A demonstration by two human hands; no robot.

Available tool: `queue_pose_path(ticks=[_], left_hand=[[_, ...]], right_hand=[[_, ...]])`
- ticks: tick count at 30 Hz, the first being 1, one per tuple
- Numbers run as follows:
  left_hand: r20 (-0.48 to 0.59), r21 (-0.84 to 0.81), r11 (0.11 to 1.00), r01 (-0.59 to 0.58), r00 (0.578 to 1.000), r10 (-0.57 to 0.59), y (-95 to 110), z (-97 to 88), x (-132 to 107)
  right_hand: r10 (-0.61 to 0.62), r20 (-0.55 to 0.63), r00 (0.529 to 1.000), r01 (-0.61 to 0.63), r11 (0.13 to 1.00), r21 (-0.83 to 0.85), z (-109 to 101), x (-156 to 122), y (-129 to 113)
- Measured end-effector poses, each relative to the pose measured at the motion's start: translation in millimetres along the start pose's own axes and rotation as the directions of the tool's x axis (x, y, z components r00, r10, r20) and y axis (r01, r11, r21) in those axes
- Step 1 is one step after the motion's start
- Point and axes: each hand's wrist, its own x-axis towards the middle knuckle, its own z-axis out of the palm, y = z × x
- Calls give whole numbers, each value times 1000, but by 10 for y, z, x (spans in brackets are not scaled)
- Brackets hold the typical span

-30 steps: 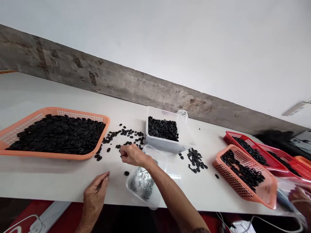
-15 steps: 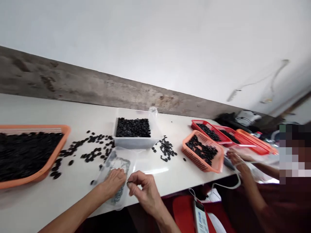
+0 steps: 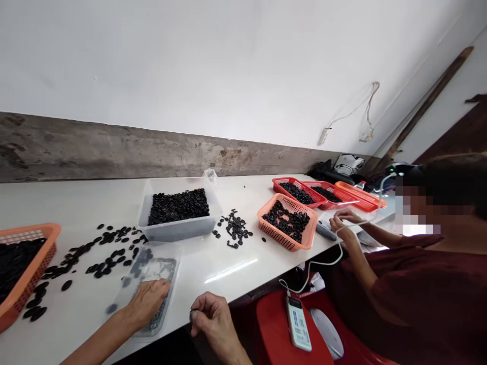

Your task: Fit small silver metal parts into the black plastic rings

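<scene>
My left hand [image 3: 150, 300] is in the shallow clear plastic tray [image 3: 173, 253], which has small grey pieces in its bottom. Its fingers are curled downward, and whatever they hold is hidden. Just off the table's front edge, my right hand [image 3: 213, 322] pinches a small black piece [image 3: 192, 315] between thumb and forefinger. Black oval pieces [image 3: 108, 261] lie scattered left of the tray. Behind the tray stands a deep clear bin [image 3: 167, 232] with many black link-like pieces in it. A small pile of black pieces [image 3: 236, 228] lies to the bin's right.
At the left edge is an orange basket [image 3: 45, 253] of black pieces. Another orange basket [image 3: 283, 241] and red baskets [image 3: 279, 182] stand to the right. A co-worker [image 3: 418, 284] sits there, hands over the table. A cabled white device [image 3: 299, 324] rests on a red stool [image 3: 272, 324].
The view has swung right, so the table's contents sit further left. My right hand has moved away from my left hand and the tray, the small black piece still pinched.
</scene>
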Motion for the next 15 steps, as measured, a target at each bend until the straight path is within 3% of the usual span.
queue_pose_path(ticks=[7, 12, 15], left_hand=[[-79, -164, 981, 108, 989, -122, -64, -81, 111], [-118, -388, 900, 199, 958, -263, -170, -104, 117], [-161, -504, 816, 282, 898, -409, -209, -60, 82]], right_hand=[[27, -154, 988, -32, 999, -28, -234, -31, 273], [24, -270, 963, -50, 995, -87, -648, 563, 235], [46, -284, 958, -83, 989, -119, -815, 911, 211]])
